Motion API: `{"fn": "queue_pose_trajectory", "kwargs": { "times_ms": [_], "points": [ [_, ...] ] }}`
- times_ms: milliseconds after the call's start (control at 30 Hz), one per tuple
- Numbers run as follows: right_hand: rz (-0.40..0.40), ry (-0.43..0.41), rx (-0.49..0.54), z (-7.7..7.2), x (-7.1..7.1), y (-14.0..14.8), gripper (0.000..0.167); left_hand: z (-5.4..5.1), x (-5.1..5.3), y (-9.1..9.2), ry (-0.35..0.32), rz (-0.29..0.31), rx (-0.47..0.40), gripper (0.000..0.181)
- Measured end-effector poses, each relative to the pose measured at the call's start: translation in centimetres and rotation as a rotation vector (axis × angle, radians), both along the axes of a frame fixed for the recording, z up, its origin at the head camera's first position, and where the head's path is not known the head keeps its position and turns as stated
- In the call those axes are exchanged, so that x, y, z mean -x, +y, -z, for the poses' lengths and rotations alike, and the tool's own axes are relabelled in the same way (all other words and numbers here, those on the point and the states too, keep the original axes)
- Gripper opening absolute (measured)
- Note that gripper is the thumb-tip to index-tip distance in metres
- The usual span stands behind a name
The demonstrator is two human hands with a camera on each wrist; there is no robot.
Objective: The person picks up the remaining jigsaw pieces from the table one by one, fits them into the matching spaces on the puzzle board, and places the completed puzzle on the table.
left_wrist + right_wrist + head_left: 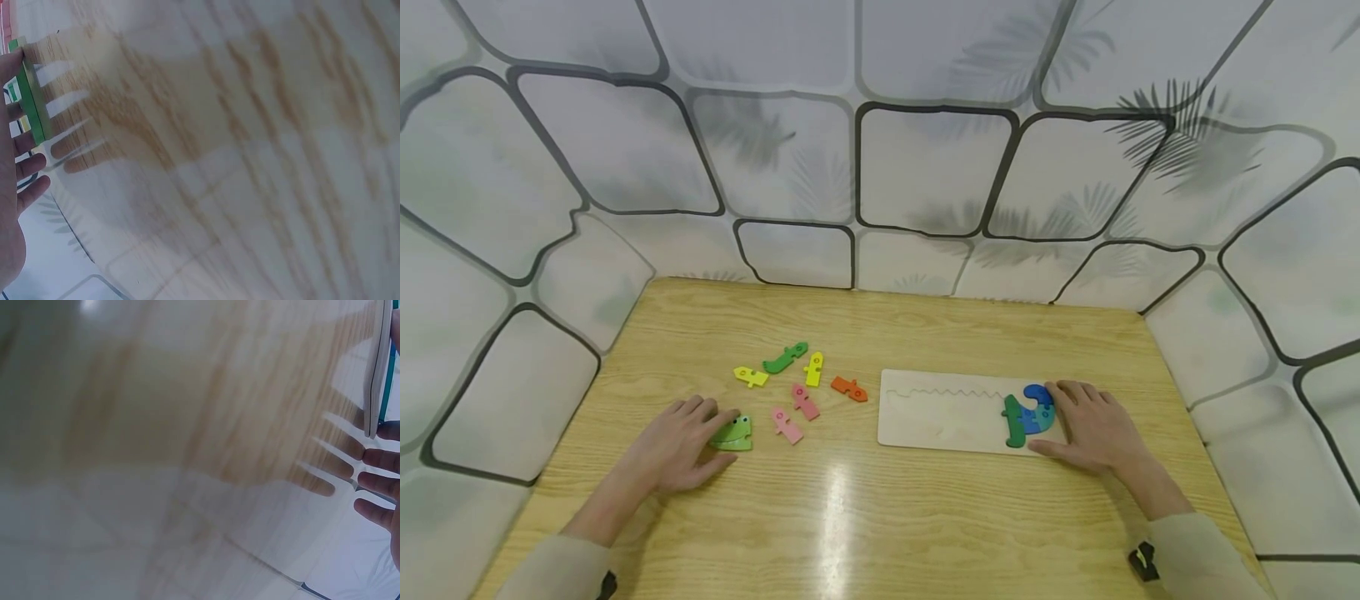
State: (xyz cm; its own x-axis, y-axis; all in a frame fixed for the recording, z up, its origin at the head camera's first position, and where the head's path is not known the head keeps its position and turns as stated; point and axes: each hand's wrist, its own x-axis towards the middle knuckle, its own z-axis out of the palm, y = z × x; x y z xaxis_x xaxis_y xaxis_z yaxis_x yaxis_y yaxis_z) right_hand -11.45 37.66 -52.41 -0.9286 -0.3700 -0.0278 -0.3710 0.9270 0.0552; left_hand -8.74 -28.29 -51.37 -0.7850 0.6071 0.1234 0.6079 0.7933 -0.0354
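Note:
In the head view my left hand (pixel 679 446) holds a green crocodile-head piece (pixel 741 434) at the left, thumb along its lower edge and index finger at its top. The left wrist view shows that green piece (pixel 32 94) edge-on beside the fingers. At the right, my right hand (pixel 1097 429) rests with spread fingers on the end of a pale board (pixel 940 423), touching a dark blue piece (pixel 1037 393). A lighter blue piece (pixel 1039 418) and a dark green piece (pixel 1014 422) lie joined on the board. In the right wrist view fingers meet the board's edge (pixel 374 381).
Between the hands lie a green tail-like piece (pixel 786 358), yellow pieces (pixel 751 377) (pixel 813 369), an orange piece (pixel 850 388) and pink pieces (pixel 805 402) (pixel 787 426). A patterned wall (pixel 932 175) stands behind the wooden table (pixel 820 525).

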Motion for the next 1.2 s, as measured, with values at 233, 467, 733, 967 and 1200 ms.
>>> {"fn": "queue_pose_trajectory", "kwargs": {
  "times_ms": [233,467,733,967,1200],
  "points": [
    [0.000,0.000,0.000,-0.04,0.01,-0.12,0.109,0.21,0.18,0.01,0.020,0.004,-0.030,0.056],
    [-0.001,0.010,0.007,-0.03,-0.12,-0.12,0.108,0.20,0.28,0.12,0.033,0.003,-0.058,0.053],
    [0.011,-0.009,0.000,-0.16,-0.10,-0.21,0.109,0.00,0.34,0.42,0.008,-0.009,-0.068,0.049],
    [0.011,-0.014,0.008,-0.20,-0.17,-0.22,0.108,0.33,0.39,0.56,0.012,-0.018,-0.089,0.046],
    [0.013,0.005,0.019,0.01,-0.10,-0.14,0.108,0.46,0.61,0.51,0.029,-0.008,-0.105,0.045]
  ]
}}
